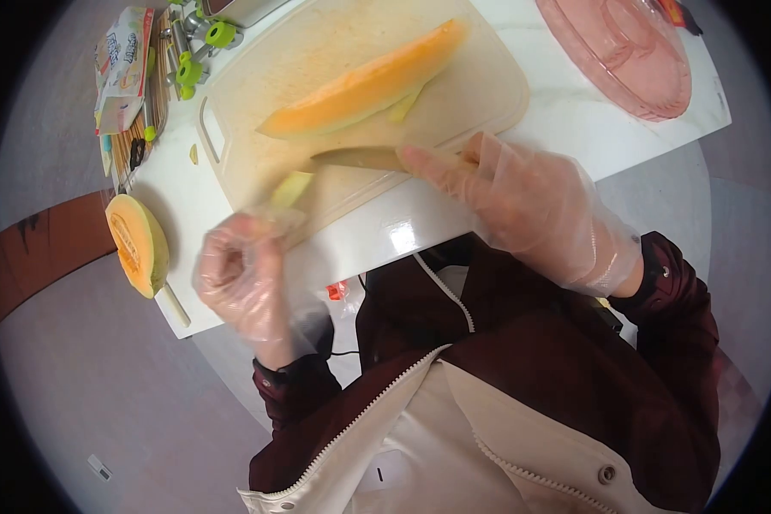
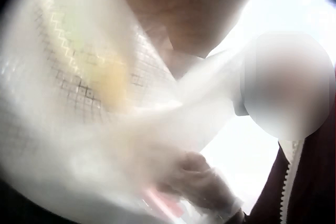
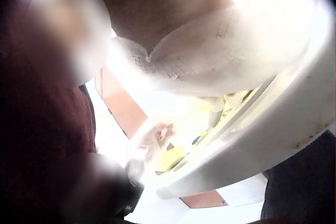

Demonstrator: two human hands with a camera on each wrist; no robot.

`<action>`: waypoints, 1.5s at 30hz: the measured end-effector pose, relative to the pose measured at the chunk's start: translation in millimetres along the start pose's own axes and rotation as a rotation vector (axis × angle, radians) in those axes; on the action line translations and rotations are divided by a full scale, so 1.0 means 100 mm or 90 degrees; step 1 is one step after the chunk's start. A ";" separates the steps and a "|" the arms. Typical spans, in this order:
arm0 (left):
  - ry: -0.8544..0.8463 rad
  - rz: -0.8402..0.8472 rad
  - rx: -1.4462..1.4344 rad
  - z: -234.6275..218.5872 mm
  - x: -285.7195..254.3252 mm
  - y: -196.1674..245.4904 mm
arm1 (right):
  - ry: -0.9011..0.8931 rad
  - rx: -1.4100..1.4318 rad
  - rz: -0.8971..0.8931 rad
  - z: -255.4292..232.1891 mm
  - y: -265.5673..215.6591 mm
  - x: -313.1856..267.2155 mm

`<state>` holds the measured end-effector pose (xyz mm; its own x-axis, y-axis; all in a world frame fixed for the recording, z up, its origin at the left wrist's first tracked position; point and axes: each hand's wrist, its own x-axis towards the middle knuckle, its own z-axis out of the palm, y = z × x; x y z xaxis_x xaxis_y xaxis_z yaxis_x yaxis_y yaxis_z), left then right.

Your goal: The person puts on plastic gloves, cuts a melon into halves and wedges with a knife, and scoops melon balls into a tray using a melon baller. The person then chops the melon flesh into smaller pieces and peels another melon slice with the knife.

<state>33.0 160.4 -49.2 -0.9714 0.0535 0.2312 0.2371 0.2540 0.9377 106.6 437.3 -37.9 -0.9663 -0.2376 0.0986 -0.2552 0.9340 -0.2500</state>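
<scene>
Here's the cutting board (image 1: 236, 94), a melon slice (image 1: 368, 81) lying across it; right hand (image 1: 540, 201) wrapped round the knife (image 1: 360, 158), left hand (image 1: 248, 270) pinching a rind strip (image 1: 291, 190), blurred. Best keep those fingers clear of the blade and the edge low!

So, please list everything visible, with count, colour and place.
Table: 1, white, centre
Cutting board: 1, cream, on table
Melon slice: 1, orange, on board
Rind strip: 1, green, beside slice
Small scrap: 1, green, on table
Rind piece: 1, yellowish, near board's edge
Knife: 1, grey, above board
Cut melon: 1, orange, table's left edge
Plate: 1, pink, far right
Packet: 1, multicoloured, far left
Thin sticks: several, tan, beside packet
Utensils: several, green-silver, beside packet
Jacket: 1, maroon, worn
Left hand: 1, clear-gloved, pinching rind piece
Right hand: 1, clear-gloved, gripping knife
</scene>
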 end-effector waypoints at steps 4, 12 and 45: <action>0.006 -0.051 -0.075 -0.17 0.13 0.00 | 0.049 0.021 -0.039 0.09 0.00 0.01; -0.096 -0.084 0.144 -0.06 0.15 0.13 | 0.043 0.247 -0.007 -0.17 0.27 -0.16; -0.385 -0.070 0.261 1.13 0.68 0.40 | 0.295 0.565 0.353 -0.04 0.79 0.32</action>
<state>-24.3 283.7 -25.4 -0.8526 0.4996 -0.1529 0.2312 0.6232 0.7471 55.5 504.6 -50.8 -0.8954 0.4410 0.0621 0.0912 0.3180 -0.9437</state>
